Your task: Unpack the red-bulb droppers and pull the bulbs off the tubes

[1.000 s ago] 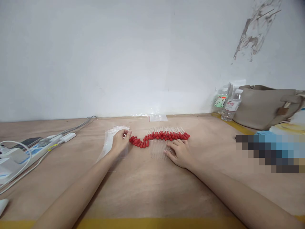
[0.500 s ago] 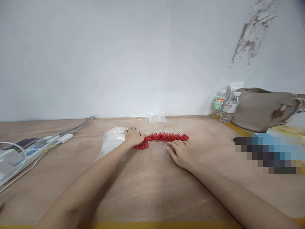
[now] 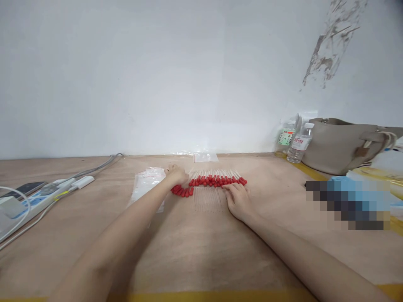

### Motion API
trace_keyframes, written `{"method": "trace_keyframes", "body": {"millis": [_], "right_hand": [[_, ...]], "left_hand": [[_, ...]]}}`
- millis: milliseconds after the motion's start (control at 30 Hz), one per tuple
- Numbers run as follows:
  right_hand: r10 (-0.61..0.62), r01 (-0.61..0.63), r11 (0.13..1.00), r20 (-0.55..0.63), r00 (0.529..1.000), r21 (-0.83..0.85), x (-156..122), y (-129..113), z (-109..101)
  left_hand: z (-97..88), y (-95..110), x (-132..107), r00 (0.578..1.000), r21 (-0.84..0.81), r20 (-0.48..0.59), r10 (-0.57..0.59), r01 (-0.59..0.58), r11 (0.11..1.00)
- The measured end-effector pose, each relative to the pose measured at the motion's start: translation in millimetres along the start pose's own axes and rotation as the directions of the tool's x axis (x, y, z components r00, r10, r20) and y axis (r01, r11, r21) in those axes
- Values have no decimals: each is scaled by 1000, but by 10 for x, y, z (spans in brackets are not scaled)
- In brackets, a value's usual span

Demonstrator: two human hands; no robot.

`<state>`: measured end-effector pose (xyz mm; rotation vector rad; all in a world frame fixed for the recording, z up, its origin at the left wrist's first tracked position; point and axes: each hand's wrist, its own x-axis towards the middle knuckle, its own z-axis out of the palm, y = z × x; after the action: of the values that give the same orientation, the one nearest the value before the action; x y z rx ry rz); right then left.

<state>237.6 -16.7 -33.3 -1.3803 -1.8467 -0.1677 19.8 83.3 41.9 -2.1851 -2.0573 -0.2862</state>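
A row of thin clear glass droppers with red rubber bulbs point(image 3: 214, 181) lies on the wooden table point(image 3: 201, 247), bulbs toward the wall. My left hand point(image 3: 176, 175) rests at the row's left end, fingers curled over the far tips of the droppers; what it holds is hidden. My right hand point(image 3: 237, 200) lies flat with fingers apart on the glass stems at the row's right side. A few red bulbs point(image 3: 182, 191) sit slightly nearer me, below my left hand. A clear plastic bag point(image 3: 146, 186) lies just left of my left hand.
A small clear bag point(image 3: 205, 157) lies by the wall. Two water bottles point(image 3: 294, 140) and a beige handbag point(image 3: 341, 144) stand at the back right. A power strip with cables point(image 3: 47, 193) lies at the left. A yellow strip runs along the table's near edge.
My left hand has moved right and farther back, from the plastic bag's edge to the left end of the dropper row. My right hand shifted slightly up toward the bulbs.
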Motion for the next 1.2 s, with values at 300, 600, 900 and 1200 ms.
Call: {"method": "trace_keyframes", "body": {"millis": [300, 600, 900, 1200], "right_hand": [[-73, 85, 994, -173, 982, 63, -4, -71, -150], [-423, 423, 906, 50, 905, 24, -63, -215, -179], [-466, 468, 883, 65, 882, -18, -68, -272, -89], [-462, 460, 887, 73, 884, 41, -79, -290, -54]], "left_hand": [[7, -130, -876, 808, -190, -290, 514, -574, 796], [280, -28, -1160, 633, -164, -520, 573, -733, 660], [185, 36, -1203, 600, -95, -474, 644, -762, 640], [202, 25, -1191, 522, 51, -501, 690, -778, 626]]}}
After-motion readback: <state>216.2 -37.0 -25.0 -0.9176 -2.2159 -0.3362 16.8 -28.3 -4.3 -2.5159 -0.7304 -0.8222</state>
